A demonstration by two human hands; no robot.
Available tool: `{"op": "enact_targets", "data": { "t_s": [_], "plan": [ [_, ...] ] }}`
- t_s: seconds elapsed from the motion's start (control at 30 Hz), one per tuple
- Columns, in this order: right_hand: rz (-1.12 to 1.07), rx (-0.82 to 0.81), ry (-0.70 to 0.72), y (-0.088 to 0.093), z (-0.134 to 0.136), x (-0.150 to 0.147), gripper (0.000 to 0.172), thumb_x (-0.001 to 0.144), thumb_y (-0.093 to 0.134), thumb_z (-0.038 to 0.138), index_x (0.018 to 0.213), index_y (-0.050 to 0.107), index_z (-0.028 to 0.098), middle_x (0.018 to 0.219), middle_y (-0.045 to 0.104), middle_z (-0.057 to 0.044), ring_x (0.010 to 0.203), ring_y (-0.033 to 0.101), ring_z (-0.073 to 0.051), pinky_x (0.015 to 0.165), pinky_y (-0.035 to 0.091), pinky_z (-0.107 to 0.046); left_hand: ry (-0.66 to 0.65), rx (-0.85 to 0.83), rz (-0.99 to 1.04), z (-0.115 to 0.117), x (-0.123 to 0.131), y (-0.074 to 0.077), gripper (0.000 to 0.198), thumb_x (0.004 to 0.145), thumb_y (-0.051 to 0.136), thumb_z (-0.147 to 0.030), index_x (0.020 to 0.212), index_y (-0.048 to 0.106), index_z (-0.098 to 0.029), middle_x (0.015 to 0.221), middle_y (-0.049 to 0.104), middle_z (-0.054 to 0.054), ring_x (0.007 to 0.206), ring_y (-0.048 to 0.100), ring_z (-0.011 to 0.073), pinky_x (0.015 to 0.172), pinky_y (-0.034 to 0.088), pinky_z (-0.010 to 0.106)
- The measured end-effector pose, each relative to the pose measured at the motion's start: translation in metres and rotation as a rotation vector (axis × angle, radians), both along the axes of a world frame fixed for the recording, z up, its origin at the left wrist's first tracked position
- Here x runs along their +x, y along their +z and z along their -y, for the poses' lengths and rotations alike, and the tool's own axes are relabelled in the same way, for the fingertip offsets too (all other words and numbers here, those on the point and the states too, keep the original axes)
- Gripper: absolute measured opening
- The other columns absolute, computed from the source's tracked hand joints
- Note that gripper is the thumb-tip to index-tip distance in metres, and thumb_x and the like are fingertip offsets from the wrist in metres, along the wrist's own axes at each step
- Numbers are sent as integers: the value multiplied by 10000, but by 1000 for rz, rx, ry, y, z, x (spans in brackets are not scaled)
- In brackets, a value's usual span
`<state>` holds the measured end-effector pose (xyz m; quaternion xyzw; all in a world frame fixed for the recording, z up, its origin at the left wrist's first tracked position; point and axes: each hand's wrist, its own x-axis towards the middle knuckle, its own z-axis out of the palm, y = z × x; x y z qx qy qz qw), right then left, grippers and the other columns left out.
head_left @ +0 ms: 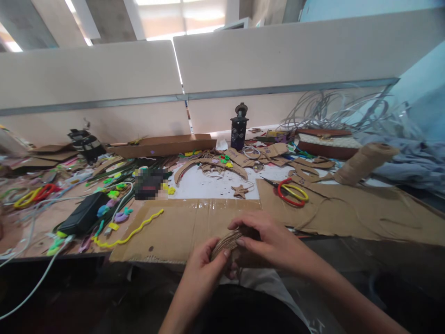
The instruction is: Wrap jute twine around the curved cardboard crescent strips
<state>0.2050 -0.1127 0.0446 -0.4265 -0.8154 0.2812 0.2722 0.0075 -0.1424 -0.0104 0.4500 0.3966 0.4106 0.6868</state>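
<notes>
Between my two hands is a curved brown piece [226,242] wound with rows of twine, held just over the table's front edge. My left hand [205,264] pinches its lower left end, thumb on top. My right hand [262,234] is closed at its upper right end, fingers curled over the far side. The fingertips behind the piece are partly hidden. A sheet of brown cardboard [174,232] lies beneath and beyond my hands. To the right, loose twine [347,204] trails over cardboard near a spool of twine [365,162].
Red-and-yellow-handled scissors [292,192] lie right of centre. A cardboard star [239,191] and a curved cardboard strip [208,162] are farther back. A dark bottle [239,127] stands behind them. At left are a black power bank [83,213], a yellow fuzzy stem [132,234] and more scissors [36,195].
</notes>
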Motion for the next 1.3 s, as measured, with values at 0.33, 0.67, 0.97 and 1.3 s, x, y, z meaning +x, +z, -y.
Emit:
{"op": "enact_targets", "data": {
  "t_s": [0.33, 0.67, 0.97, 1.3],
  "plan": [
    [-32, 27, -16, 3, 3, 2, 190, 902, 651, 150, 1079, 687, 207, 1052, 704, -41, 1013, 626, -215, 895, 446, -341, -4, -7, -25, 0, 0, -1, 280, 836, 717, -410, 887, 684, -137, 635, 651, 10, 546, 552, 122, 557, 439, 236],
    [-33, 241, -95, -6, 8, 5, 194, 862, 683, 144, 1041, 672, 219, 1246, 626, -103, 1186, 564, -275, 989, 450, -441, 141, -82, 62, 2, -1, -2, 338, 795, 780, -369, 1025, 659, -154, 827, 687, 23, 605, 626, 134, 519, 492, 228],
    [143, 489, -73, -18, 15, 0, 98, 898, 590, 102, 890, 625, 194, 1265, 650, -91, 1124, 568, -288, 974, 406, -498, 163, -59, 18, 4, -1, 1, 343, 804, 767, -387, 1016, 644, -146, 853, 675, 21, 601, 620, 125, 520, 485, 224],
    [279, 668, -31, -22, 13, -7, 171, 944, 499, 83, 968, 647, 166, 1231, 691, -102, 1065, 599, -281, 937, 469, -469, 161, -13, -72, 2, -5, -8, 316, 844, 713, -384, 1049, 630, -157, 799, 659, 13, 598, 621, 135, 501, 480, 214]
  ]
}}
